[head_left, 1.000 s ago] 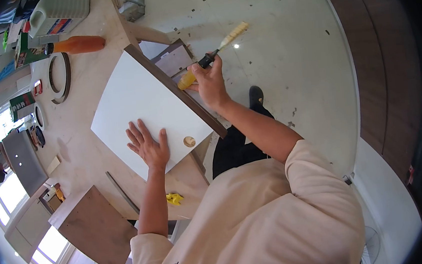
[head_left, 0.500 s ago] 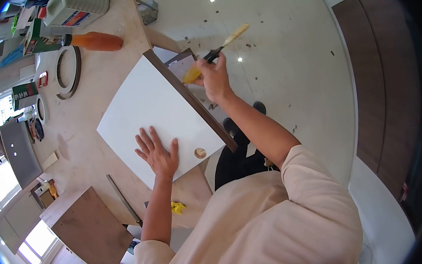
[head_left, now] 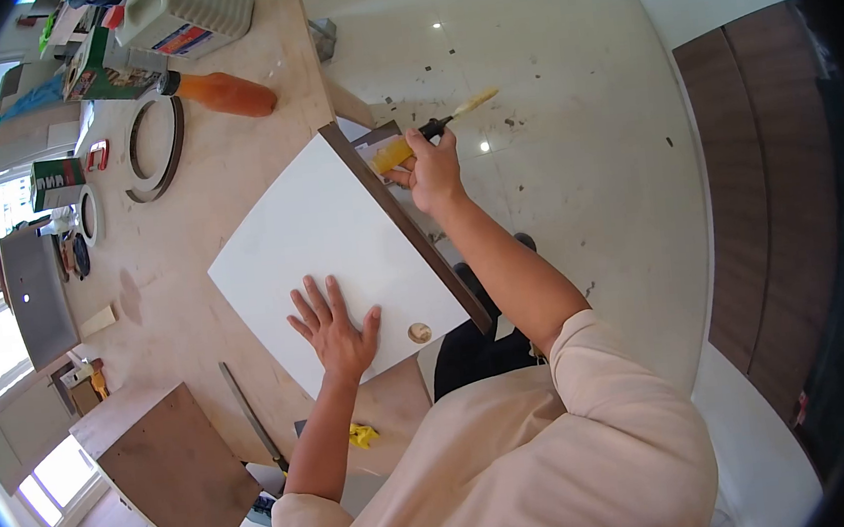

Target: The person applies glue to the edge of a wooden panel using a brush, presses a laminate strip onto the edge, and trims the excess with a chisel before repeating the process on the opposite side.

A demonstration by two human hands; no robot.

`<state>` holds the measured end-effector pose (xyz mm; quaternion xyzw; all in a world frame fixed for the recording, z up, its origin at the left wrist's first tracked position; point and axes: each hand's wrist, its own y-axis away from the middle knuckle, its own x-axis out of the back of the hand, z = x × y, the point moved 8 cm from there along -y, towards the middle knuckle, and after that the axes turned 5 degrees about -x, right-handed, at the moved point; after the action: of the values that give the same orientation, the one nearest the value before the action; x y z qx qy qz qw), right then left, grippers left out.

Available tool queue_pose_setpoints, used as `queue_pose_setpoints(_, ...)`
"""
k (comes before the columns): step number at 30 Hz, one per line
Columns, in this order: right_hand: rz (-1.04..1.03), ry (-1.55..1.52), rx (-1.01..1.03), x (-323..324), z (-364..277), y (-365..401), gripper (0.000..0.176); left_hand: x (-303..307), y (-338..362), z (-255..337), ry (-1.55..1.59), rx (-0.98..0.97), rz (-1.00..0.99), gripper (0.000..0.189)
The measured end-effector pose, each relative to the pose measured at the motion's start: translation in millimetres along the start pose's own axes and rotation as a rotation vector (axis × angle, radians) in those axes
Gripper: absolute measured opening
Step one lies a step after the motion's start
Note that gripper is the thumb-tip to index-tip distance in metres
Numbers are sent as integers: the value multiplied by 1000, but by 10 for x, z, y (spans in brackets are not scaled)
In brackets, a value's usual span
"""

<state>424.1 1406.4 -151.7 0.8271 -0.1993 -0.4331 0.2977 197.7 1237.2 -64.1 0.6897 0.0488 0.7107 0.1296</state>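
Fingers (head_left: 419, 143) of the right hand (head_left: 437, 174) grip a yellow-handled tool (head_left: 393, 156) beside the white board (head_left: 293, 220) on the table (head_left: 177, 270); the left hand (head_left: 342, 345), spread flat, apparently braces the board, as edge work would need.

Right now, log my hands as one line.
left hand: spread on white panel | right hand: holding yellow-and-black brush-like tool beside dark edge strip | orange bottle: on workbench

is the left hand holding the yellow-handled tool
No, the right hand holds the yellow-handled tool, while the left hand lies spread on the white panel.
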Motion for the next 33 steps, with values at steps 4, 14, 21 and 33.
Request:
queue_pose_setpoints(4,-124,-112,-163,38,113,-98,38,87,8,-251,136,-17,127,86)
queue_pose_setpoints(14,-174,-256,-301,257,314,-38,30,14,76,-1554,324,590,366,87)
queue_pose_setpoints(21,61,-205,-52,736,-267,162,51,345,-492,-994,196,385,433,81)
queue_pose_setpoints(33,30,-76,253,381,-556,-35,57,261,-1106,231,22,142,89,77)
